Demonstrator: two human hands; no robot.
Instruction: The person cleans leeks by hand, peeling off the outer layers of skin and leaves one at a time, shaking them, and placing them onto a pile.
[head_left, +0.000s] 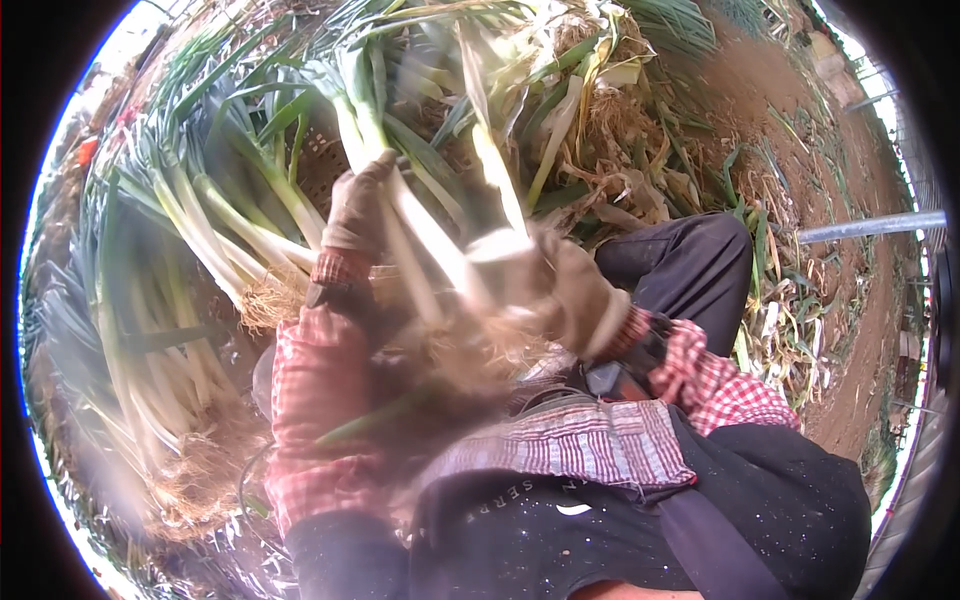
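The left forearm, in a checked sleeve (325,400), rises almost straight from the lower edge, and the gloved left hand (360,208) sits at its end with the fingers curled closed around the stalks of a few leeks (432,240). These leeks slant across the front of the body, green leaves up and to the left, white shafts running down to the right, and shaggy roots lowest, above the lap. The gloved right hand (578,292) comes in from the lower right, wrist bent inward, beside the white shafts near the root end. It is blurred: its fingers seem partly curled next to a pale stalk or leaf (492,175), but how far they are open, or whether they grip it, I cannot tell. More leeks lie left of the left arm, roots toward the body; a heap of withered leaves (610,165) lies beyond the right hand, near the bent knee (715,245).
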